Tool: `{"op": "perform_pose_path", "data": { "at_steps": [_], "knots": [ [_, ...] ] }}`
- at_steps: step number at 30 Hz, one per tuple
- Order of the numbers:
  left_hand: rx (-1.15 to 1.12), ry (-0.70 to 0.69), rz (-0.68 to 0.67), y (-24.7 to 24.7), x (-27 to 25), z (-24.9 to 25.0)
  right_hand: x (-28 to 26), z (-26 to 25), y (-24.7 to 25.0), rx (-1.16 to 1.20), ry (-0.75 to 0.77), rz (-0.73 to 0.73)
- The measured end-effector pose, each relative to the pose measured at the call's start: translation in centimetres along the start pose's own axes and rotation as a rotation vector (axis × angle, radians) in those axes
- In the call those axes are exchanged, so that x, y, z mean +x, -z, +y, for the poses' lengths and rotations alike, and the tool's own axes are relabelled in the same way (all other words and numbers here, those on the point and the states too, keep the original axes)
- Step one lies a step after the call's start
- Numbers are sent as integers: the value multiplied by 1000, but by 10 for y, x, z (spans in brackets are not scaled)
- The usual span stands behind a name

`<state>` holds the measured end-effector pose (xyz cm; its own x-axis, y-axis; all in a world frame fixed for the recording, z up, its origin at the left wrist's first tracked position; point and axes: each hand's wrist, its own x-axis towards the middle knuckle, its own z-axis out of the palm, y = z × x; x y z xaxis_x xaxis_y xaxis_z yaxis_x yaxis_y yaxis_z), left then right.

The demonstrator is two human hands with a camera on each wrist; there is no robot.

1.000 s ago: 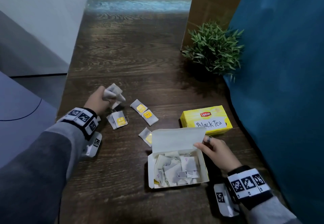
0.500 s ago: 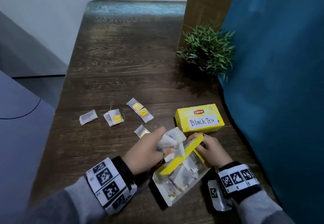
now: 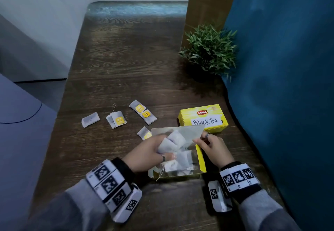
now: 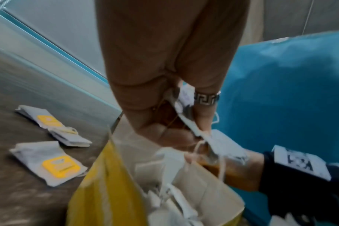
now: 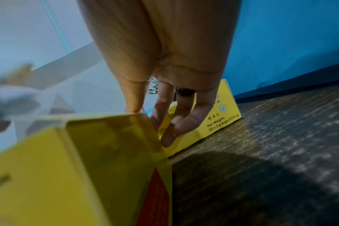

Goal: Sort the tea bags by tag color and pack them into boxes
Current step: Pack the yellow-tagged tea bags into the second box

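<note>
My left hand (image 3: 153, 151) grips a small bunch of white tea bags (image 3: 174, 140) just over the open yellow box (image 3: 201, 160), which holds several more white bags. The same bunch hangs from the fingers in the left wrist view (image 4: 219, 143), above the box (image 4: 106, 183). My right hand (image 3: 207, 143) pinches the raised lid (image 3: 189, 131) at its right corner; its thumb (image 5: 135, 105) lies on the lid's edge. Several yellow-tagged bags (image 3: 118, 120) (image 3: 142, 111) (image 3: 144, 133) lie left of the box. A plain white bag (image 3: 90, 119) lies furthest left.
A shut yellow Lipton box (image 3: 202, 118) labelled "Black Tea" stands just behind my right hand. A small green plant (image 3: 209, 49) is at the back right, beside a wooden panel (image 3: 204, 4). Blue fabric (image 3: 280, 86) runs along the table's right side.
My left hand carried the white bags from the table's left side to the open box, leaving one plain bag behind. The lid, tipped down half a second ago, now stands raised.
</note>
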<state>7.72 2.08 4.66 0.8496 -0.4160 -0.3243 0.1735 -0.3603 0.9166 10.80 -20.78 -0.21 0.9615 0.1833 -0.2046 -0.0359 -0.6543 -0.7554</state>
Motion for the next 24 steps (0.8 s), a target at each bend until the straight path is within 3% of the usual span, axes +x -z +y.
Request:
{"op": "perform_pose_path", "data": {
  "at_steps": [3,12,17,21,24],
  "knots": [
    [184,99,-6,-12,16,-16,-1,0,0,0,-3,-12],
    [263,153,-249,-29,28,-20,-4,-3,3,-18,-13,-53],
    [459,219,-6,-29,23,-18,-6,-4,3,-12,-21,-58],
    [674,101,106,-29,6,-12,-8,-4,3,-19,-24,-53],
    [656,37,116,-28,3,-12,-8,-4,2,-26,-22,-54]
  ]
}}
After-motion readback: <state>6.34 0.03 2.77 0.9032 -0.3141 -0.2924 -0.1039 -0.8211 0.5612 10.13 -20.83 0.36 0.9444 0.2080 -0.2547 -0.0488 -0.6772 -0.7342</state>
